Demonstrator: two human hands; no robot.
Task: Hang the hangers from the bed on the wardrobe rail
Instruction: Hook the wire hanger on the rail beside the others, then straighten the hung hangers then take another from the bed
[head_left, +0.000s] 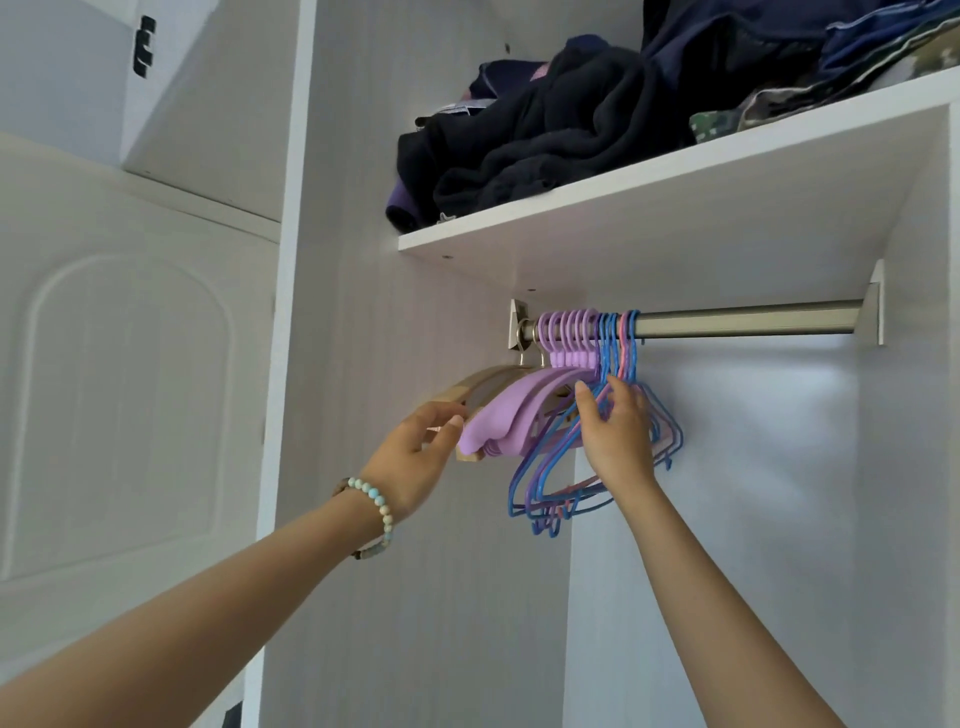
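Observation:
A steel wardrobe rail (737, 323) runs under the shelf. Bunched at its left end hang two wooden hangers (470, 387), several wide lilac plastic hangers (498, 423) and several thin blue, pink and purple wire hangers (545, 493). My left hand (415, 457), with a bead bracelet on the wrist, touches the near tip of the lilac hangers with loosely bent fingers. My right hand (618, 431) is raised against the wire hangers, its fingers curled round their upper bars just below the hooks. The bed is out of view.
A white shelf (675, 208) above the rail carries a heap of dark clothes (561, 124). The right part of the rail is bare. A closed white wardrobe door (124, 395) stands at the left, and the white back panel (779, 467) lies behind the hangers.

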